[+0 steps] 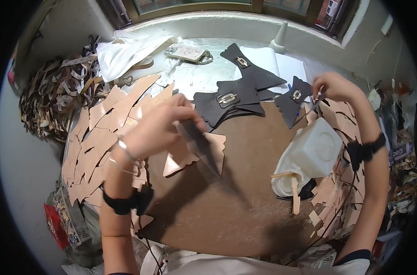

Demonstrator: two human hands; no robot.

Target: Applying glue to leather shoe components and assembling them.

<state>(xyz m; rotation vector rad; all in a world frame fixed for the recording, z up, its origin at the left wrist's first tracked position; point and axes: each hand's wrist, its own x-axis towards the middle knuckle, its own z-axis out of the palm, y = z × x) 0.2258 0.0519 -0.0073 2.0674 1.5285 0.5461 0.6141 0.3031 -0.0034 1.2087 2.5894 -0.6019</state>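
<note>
My left hand [160, 117] pinches a dark, scallop-edged leather piece [201, 149] by its upper end. It hangs tilted above the table, blurred by motion, over a pale pink leather piece [183, 158]. At the far right my right hand [334, 87] is closed, fingertips pressed together around a small, shiny dark thing I cannot make out. Beside it lies a dark leather piece with a metal buckle [297, 95]. Several more dark pieces are stacked at the back middle, one bearing a larger silver buckle [228, 99].
Overlapping pink leather pieces [96, 146] cover the table's left side; more lie at the right [339, 114]. A tilted white plastic container [316, 149] with a glue-stained wooden stick [295, 195] stands right of centre. At the back are a phone [185, 52] and a white nozzle bottle [279, 39].
</note>
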